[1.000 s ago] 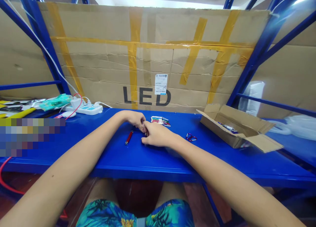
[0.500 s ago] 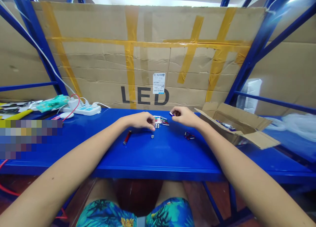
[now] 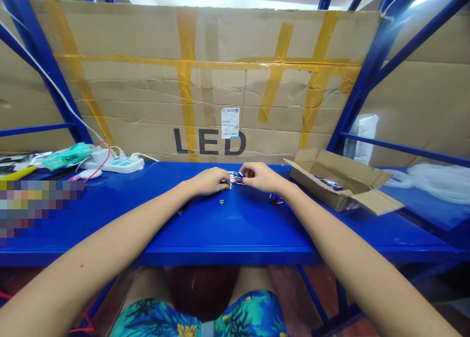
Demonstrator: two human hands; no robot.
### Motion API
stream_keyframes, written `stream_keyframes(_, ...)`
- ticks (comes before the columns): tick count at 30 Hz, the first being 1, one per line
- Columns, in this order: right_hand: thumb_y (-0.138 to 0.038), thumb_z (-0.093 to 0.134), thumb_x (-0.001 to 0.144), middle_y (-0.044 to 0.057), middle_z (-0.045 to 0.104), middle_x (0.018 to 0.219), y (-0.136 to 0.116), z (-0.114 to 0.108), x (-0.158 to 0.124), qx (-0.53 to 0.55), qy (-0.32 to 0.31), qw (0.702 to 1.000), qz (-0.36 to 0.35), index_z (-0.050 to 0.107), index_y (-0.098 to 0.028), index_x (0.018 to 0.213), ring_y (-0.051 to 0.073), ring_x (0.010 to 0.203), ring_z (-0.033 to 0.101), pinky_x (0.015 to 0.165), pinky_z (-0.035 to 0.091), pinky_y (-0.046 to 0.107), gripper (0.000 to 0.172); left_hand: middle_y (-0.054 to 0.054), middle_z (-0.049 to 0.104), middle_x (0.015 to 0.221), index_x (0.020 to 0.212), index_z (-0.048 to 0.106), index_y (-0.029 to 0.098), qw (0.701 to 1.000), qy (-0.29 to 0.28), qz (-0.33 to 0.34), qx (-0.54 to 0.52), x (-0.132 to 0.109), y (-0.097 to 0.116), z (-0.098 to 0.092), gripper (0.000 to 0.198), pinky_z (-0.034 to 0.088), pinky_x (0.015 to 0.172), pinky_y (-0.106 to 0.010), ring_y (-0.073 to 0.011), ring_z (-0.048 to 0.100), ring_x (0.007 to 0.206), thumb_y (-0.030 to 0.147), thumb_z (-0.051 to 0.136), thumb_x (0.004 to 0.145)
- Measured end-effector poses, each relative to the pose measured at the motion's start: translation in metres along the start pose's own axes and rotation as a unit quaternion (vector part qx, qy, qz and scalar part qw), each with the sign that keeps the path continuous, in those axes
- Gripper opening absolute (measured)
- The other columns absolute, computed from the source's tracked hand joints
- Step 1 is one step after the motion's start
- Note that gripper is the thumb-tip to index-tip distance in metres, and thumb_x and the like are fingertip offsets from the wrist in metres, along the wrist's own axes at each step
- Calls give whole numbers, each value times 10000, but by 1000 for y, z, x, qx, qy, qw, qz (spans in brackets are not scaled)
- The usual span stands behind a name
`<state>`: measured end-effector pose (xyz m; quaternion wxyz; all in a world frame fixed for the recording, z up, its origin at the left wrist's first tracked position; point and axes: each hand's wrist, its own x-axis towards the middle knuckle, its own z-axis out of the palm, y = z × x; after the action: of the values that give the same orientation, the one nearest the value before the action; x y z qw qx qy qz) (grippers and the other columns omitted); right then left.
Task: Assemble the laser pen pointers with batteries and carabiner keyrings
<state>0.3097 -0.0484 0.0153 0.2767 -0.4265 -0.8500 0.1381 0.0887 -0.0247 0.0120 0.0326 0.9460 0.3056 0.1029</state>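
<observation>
Several slim metal pieces (image 3: pixel 232 176) in silver and mixed colours lie in a row on the blue table (image 3: pixel 235 229). My left hand (image 3: pixel 212 181) is at their left end, fingers curled and pressed together; whatever is in them is hidden. From the right, my right hand (image 3: pixel 259 176) pinches a slim blue metal piece (image 3: pixel 241 176) against the row's other end. Small silver parts (image 3: pixel 222 202) sit in front of my left hand. A red and dark carabiner (image 3: pixel 275 199) lies below my right wrist. My left forearm mostly covers a red tube (image 3: pixel 181 211).
An open cardboard box (image 3: pixel 330 185) with metal pieces inside stands at the right. Behind it is clear plastic wrap (image 3: pixel 436 180). A white power strip (image 3: pixel 123 164) and a teal packet (image 3: pixel 68 156) lie at the left. A large taped cardboard sheet (image 3: pixel 147 97) backs the table.
My right hand has moved left and slightly down, bringing the blue piece to the row. My left hand has stayed near the row's left end. The view has shifted slightly.
</observation>
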Motion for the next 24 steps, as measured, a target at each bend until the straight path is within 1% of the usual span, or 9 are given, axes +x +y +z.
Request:
stream_keyframes(5,-166,565,757,14,617,739,-3,0,-1,-3,-6,1000,1,621,-141,907,131,652,531,603,375,255,162,-67,673,957,868,703,170,1000,-6,-24,5,1,3,0,171,378,716,-265,-174,581,813,230,544,845)
stream_keyframes(9,-170,560,765,12,609,741,-2,1,-1,-4,-5,1000,1,613,-147,902,133,652,530,603,377,255,148,-67,678,925,863,700,170,999,-23,-49,-4,-3,4,-4,171,371,685,-261,-173,576,789,269,565,833)
stream_keyframes(12,-171,556,763,10,599,740,-2,1,-2,0,-6,1000,-1,606,-153,892,135,656,522,606,376,254,139,-60,691,884,867,704,179,997,-48,-58,-34,-7,0,-10,172,374,671,-258,-170,585,775,275,566,827)
stream_keyframes(15,-195,527,782,8,594,742,-4,2,-2,5,-20,1000,-1,609,-165,868,135,656,502,604,360,255,122,-57,704,905,902,706,189,996,-45,-67,-42,-11,-5,-13,176,382,691,-257,-173,591,792,257,570,812)
stream_keyframes(19,-184,445,786,5,582,711,-9,3,-2,26,-44,998,30,579,-174,816,142,648,500,604,350,262,138,-51,709,910,958,713,198,996,-66,-62,-22,-12,-9,-13,217,378,691,-254,-169,592,779,220,561,804)
stream_keyframes(21,-165,417,772,2,566,688,-9,5,-1,53,-62,995,52,557,-177,807,147,637,518,603,364,265,145,-51,706,883,950,719,193,996,-74,-56,-14,-11,-7,-12,224,372,678,-252,-164,587,759,196,542,812)
stream_keyframes(24,-133,406,738,3,555,698,-6,9,0,106,-87,988,73,530,-181,808,148,619,539,592,385,265,150,-54,694,856,916,707,181,996,-68,-56,-8,-10,-4,-10,197,363,656,-248,-161,574,740,183,536,818)
